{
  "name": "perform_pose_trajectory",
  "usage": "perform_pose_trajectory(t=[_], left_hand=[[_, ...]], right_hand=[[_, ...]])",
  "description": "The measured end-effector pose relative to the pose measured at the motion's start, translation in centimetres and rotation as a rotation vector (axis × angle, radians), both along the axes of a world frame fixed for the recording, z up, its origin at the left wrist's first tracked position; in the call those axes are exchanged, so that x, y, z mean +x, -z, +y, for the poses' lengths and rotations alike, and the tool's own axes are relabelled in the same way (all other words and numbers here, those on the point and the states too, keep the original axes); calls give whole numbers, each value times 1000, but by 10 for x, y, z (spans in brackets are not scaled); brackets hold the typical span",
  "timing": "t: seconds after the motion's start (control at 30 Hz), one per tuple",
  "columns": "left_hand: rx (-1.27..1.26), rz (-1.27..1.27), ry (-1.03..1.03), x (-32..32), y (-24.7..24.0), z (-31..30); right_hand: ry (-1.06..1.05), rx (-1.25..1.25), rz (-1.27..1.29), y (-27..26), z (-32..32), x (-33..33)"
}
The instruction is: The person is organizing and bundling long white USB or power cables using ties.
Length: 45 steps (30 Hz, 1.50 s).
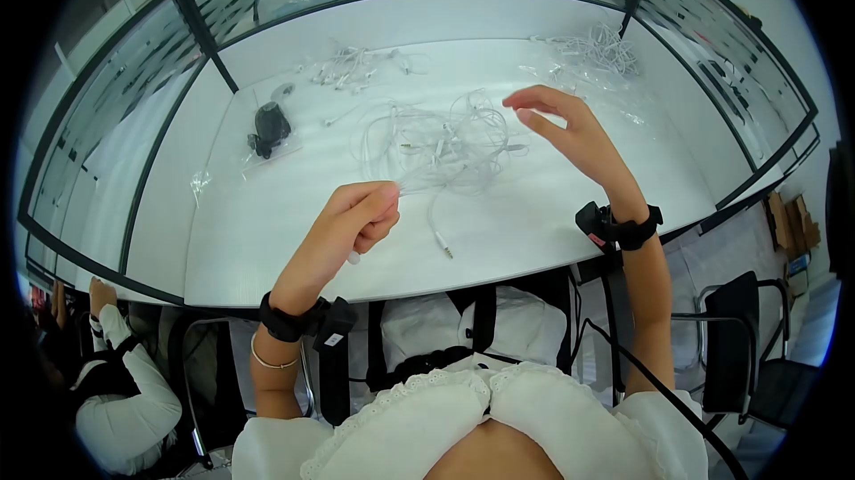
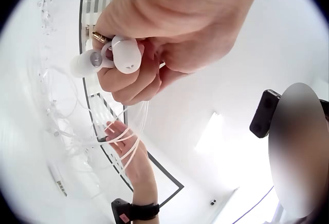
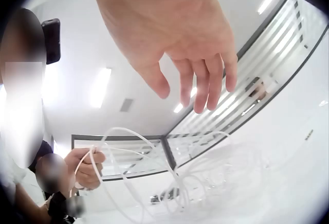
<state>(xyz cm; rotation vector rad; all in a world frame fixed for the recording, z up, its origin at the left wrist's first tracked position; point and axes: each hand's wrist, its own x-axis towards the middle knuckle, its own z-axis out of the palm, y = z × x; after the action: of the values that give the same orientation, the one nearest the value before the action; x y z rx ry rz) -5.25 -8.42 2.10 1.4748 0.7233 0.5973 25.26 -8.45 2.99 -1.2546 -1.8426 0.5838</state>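
My left hand (image 1: 352, 217) grips white earphones, its fingers curled round the cord. In the left wrist view, the white earbuds (image 2: 126, 55) and a gold plug (image 2: 100, 37) stick out of that fist, and strands of cord hang from it. Before me on the white table lies a tangled heap of white earphone cords (image 1: 445, 146). One cord trails toward the table's near edge and ends in a plug (image 1: 445, 247). My right hand (image 1: 570, 131) is over the heap's right side, fingers loosely extended and apart, holding nothing.
A black object (image 1: 270, 128) in a clear bag lies at the table's left. Further bundles of white cords (image 1: 352, 63) and a larger pile (image 1: 610, 51) lie along the back. Low white partitions (image 1: 419, 12) with glass tops enclose the table. Another person's sleeve (image 1: 116, 409) shows at lower left.
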Motion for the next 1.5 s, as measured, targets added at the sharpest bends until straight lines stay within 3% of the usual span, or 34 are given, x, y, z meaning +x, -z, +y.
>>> perform_pose_trajectory(t=[0.03,0.13,0.23,0.3,0.33,0.43,0.47,0.6,0.83,0.93,1.03,1.2,1.3,1.43,1.5], left_hand=[[12,34,10,2,-4,2],[85,125,45,12,-21,-1],[161,168,53,18,-32,-5],[203,193,41,17,-50,-14],[226,177,2,15,-56,-19],[271,173,-55,-6,-65,-18],[279,166,-56,-11,-64,-17],[285,220,-43,-28,-63,-14],[210,269,32,-31,-56,-10],[249,266,55,-28,-50,-7],[265,284,93,-21,-52,-6],[113,285,144,-6,-45,-2],[73,80,165,-5,-13,19],[-54,45,221,-1,5,37],[41,41,205,-1,9,48]], right_hand=[[16,48,-61,-10,-8,-7],[-205,131,50,-18,-19,-34],[-392,283,-147,-16,-25,-66],[-475,-102,-200,-28,-25,-79],[-571,-156,-5,-20,-21,-81],[-564,-537,279,-26,-25,-68],[-674,-533,392,-21,-23,-61],[-533,-649,317,-16,-28,-41],[-479,-765,122,-11,-38,-28],[-362,-619,45,-12,-42,-26],[-110,-438,57,-17,-46,-21],[115,-197,279,-26,-48,-16],[100,4,193,-19,-35,-16],[65,-201,321,-13,-21,-10],[-5,-317,280,-12,-16,-1]])
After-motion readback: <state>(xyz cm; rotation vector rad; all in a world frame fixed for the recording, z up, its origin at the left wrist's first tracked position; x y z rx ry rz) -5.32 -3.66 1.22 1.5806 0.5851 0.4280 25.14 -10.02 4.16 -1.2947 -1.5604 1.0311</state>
